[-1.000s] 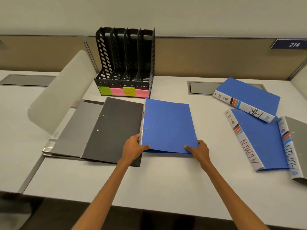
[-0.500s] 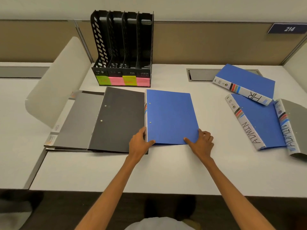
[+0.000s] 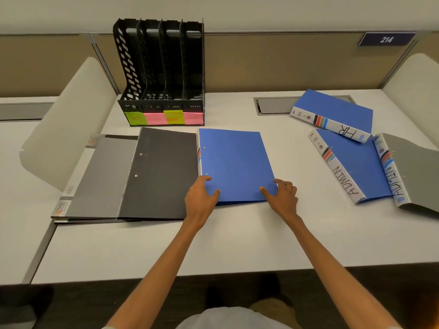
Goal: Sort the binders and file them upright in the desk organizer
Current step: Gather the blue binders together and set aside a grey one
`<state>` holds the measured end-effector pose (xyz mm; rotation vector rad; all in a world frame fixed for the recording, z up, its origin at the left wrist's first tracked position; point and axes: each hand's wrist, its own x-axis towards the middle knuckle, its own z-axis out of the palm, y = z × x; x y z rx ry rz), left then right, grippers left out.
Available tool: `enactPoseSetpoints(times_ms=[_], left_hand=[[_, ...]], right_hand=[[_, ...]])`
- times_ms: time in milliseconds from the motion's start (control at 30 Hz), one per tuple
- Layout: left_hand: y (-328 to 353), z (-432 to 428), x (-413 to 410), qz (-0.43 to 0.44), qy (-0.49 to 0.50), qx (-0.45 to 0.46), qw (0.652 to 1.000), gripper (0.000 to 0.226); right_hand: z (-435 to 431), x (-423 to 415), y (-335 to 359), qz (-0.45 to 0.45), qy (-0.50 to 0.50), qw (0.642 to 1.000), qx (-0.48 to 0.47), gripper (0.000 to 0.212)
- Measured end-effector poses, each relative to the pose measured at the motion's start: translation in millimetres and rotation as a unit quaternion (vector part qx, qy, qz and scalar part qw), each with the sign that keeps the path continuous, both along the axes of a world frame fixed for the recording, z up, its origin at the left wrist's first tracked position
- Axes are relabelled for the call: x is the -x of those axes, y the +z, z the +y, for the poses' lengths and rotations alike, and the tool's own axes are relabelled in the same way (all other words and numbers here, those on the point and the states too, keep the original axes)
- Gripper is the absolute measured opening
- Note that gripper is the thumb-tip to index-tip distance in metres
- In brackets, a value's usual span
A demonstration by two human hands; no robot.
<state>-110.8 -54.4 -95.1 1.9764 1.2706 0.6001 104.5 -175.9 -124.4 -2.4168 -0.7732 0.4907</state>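
Note:
A blue binder [image 3: 234,162] lies flat in the middle of the white desk [image 3: 237,243]. My left hand [image 3: 200,200] grips its near left corner, thumb on the cover. My right hand [image 3: 282,198] holds the near right corner, fingers curled at the edge. To the left lie a dark grey binder [image 3: 161,174] and a light grey binder [image 3: 102,179], overlapping. At the right are a blue binder marked HR [image 3: 337,113], a blue binder marked ADMIN [image 3: 356,167] and a grey binder marked ADMIN [image 3: 413,174]. The black desk organizer [image 3: 164,72] stands at the back, its slots bare, with green and pink labels.
A white curved divider [image 3: 69,119] rises at the left and another [image 3: 413,91] at the right. A grey cable hatch [image 3: 273,105] is set in the desk behind the HR binder. A tan partition with a sign 214 [image 3: 386,39] runs along the back.
The view shifted as my head moved back. Both hands stayed at the blue binder's near corners, and the binder slid slightly toward me.

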Motion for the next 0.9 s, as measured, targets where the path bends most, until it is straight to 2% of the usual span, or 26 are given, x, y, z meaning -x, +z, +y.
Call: enactPoseSetpoints(times_ms=[133,400,533,733,900], left_hand=[[7,-2,-22,-0.032,-0.022,-0.009,0.999,0.041],[8,1,-99,-0.015,-0.045,0.003,0.999,0.038],[8,1,-152,-0.042,-0.054,0.053,0.996,0.042],[3,-6,-244,-0.009,-0.076,0.110,0.991,0.051],[-1,-8,-315,-0.046,-0.059,0.165,0.983,0.061]], right_hand=[[6,-12,9,0.000,-0.008,0.999,-0.041,0.061],[11,-78,25,0.008,-0.005,0.997,-0.071,0.053],[7,-128,32,-0.001,-0.002,0.997,-0.082,0.048],[0,-223,42,-0.022,-0.029,0.993,-0.109,0.043],[-15,-295,45,-0.035,-0.057,0.988,-0.137,0.040]])
